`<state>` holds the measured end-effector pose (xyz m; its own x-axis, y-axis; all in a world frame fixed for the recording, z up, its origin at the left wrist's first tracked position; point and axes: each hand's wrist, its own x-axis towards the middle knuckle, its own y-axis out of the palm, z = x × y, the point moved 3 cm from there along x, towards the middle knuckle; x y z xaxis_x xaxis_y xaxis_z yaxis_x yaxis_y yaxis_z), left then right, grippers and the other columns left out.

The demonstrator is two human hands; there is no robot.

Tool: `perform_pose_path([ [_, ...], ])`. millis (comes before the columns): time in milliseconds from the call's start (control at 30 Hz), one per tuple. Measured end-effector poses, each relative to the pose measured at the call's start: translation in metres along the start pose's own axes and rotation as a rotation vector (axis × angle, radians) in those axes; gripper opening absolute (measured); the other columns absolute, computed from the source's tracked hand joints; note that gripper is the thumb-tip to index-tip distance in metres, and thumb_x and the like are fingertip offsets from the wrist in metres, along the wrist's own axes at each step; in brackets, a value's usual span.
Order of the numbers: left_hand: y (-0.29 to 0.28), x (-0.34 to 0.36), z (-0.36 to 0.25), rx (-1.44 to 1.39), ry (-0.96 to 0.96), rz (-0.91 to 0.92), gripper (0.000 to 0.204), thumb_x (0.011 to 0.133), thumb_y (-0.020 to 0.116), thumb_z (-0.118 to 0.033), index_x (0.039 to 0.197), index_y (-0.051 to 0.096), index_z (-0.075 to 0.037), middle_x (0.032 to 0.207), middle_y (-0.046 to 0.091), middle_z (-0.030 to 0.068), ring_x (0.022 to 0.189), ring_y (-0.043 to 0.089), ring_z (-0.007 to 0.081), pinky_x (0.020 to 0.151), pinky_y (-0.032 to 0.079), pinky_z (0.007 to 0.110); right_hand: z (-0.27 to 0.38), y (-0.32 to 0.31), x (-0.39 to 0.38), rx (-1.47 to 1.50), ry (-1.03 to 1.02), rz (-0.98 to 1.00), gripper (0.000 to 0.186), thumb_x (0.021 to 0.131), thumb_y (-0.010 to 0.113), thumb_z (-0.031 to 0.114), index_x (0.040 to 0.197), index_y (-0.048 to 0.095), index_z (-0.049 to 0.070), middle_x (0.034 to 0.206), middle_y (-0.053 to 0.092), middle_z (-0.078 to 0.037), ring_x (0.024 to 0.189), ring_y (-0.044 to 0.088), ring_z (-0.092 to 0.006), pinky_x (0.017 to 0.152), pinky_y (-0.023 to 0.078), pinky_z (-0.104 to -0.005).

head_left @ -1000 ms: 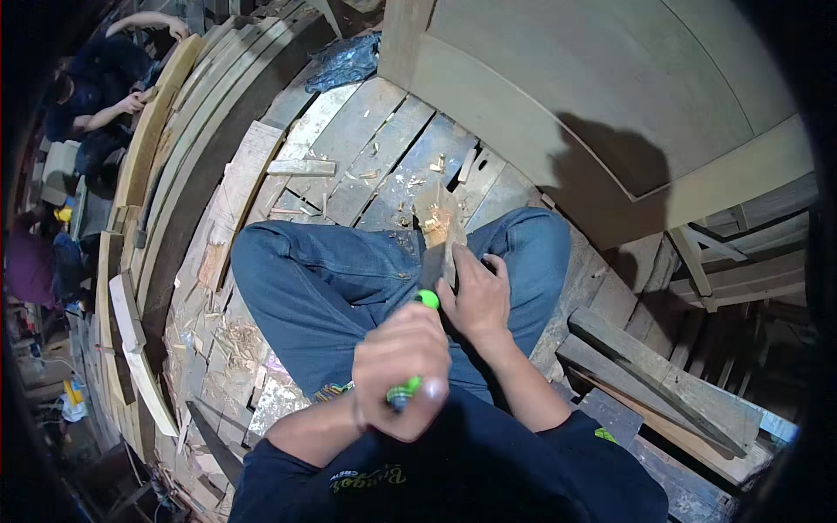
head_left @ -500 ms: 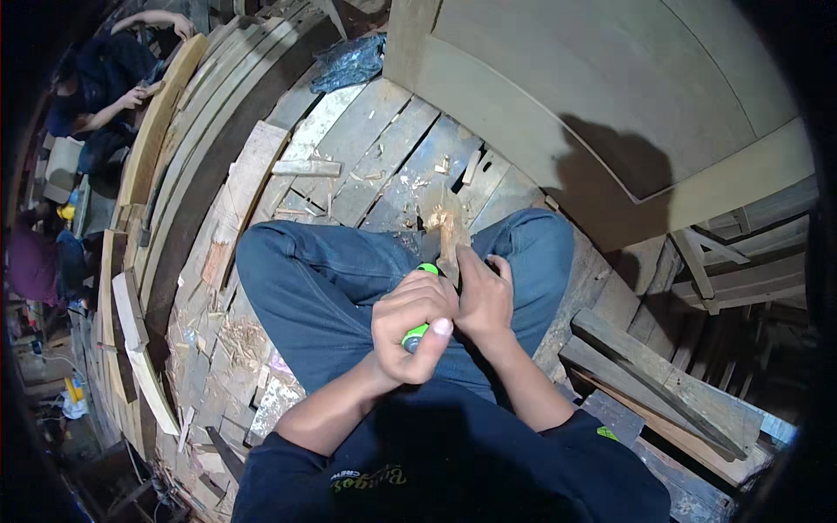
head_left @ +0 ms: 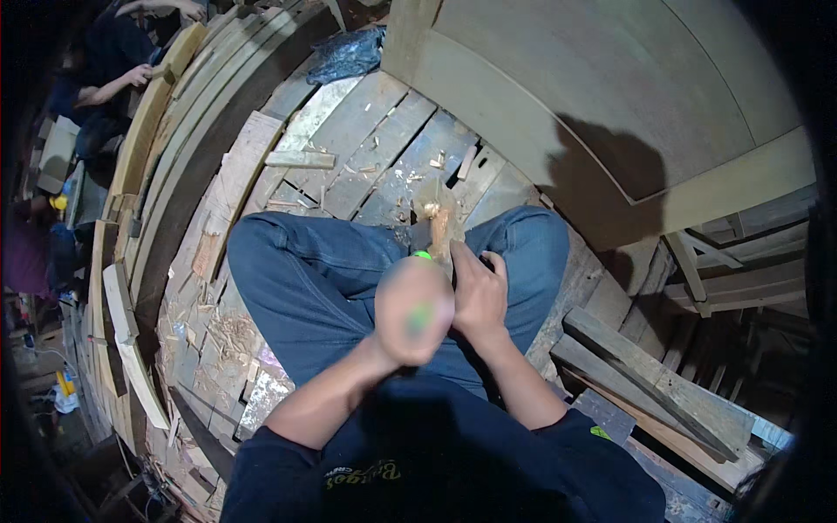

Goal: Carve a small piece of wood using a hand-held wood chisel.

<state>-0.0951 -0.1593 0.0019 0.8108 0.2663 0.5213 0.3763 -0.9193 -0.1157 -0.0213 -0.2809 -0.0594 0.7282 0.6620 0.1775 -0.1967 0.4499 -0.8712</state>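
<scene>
The picture is a bit dim, with soft light falling on the middle and the top. The big curved wood panel (head_left: 610, 96) at the upper right is the brightest part. A dark shadow (head_left: 602, 183) of a head lies on it, so the light comes from behind and above the person. The left hand (head_left: 413, 310) in the middle is a fuzzy smear, blurred from moving fast. The right hand (head_left: 478, 292) beside it looks sharp. The plank floor (head_left: 366, 148) is clear too. All around the rim the picture turns black, and straight boards bend there. The far left side is dark and hard to see.
</scene>
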Motion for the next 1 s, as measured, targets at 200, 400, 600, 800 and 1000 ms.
perform_pose_path([
  [200,0.003,-0.011,-0.008,-0.21,-0.174,-0.062,0.028,0.092,0.05,-0.009,0.066,0.052,0.0,0.064,0.056,0.0109,0.058,0.051,0.0227,0.066,0.043,0.038,-0.003,0.004,-0.003,0.024,0.039,-0.011,0.052,0.082,0.072,0.026,0.124,0.06,-0.003,0.118,0.069,-0.02,0.104,0.068,-0.0312,0.103,0.041,-0.046],
  [400,-0.023,-0.019,0.003,-0.104,-0.043,-0.161,0.015,0.082,0.059,-0.008,0.069,0.057,0.0,0.067,0.057,0.0106,0.062,0.056,0.0256,0.072,0.046,0.042,-0.001,-0.001,0.002,0.06,0.041,0.003,0.052,0.082,0.072,0.032,0.122,0.063,0.0,0.118,0.07,-0.019,0.109,0.067,-0.0296,0.107,0.038,-0.0462],
  [600,-0.039,0.004,-0.028,-0.186,0.001,-0.189,0.022,0.086,0.058,-0.014,0.068,0.055,-0.002,0.066,0.057,0.0089,0.061,0.056,0.0245,0.071,0.046,0.043,-0.003,0.002,-0.002,0.046,0.054,-0.018,0.054,0.08,0.074,0.033,0.122,0.063,0.0,0.117,0.07,-0.019,0.107,0.068,-0.0305,0.106,0.038,-0.0471],
  [800,-0.008,0.001,-0.001,-0.109,0.056,-0.001,0.015,0.082,0.058,-0.009,0.07,0.058,0.001,0.071,0.059,0.013,0.066,0.059,0.0289,0.077,0.048,0.043,-0.001,0.0,-0.003,0.04,-0.019,-0.042,0.05,0.083,0.071,0.03,0.121,0.061,-0.001,0.116,0.07,-0.02,0.106,0.068,-0.0303,0.105,0.039,-0.0466],
  [1000,-0.01,0.013,-0.016,-0.267,0.054,-0.027,0.027,0.087,0.055,-0.015,0.065,0.053,0.0,0.066,0.056,0.0113,0.06,0.054,0.0257,0.074,0.046,0.043,-0.006,0.004,-0.007,0.043,0.002,-0.017,0.052,0.085,0.069,0.03,0.122,0.062,-0.004,0.12,0.069,-0.021,0.107,0.068,-0.0303,0.105,0.04,-0.0482],
])
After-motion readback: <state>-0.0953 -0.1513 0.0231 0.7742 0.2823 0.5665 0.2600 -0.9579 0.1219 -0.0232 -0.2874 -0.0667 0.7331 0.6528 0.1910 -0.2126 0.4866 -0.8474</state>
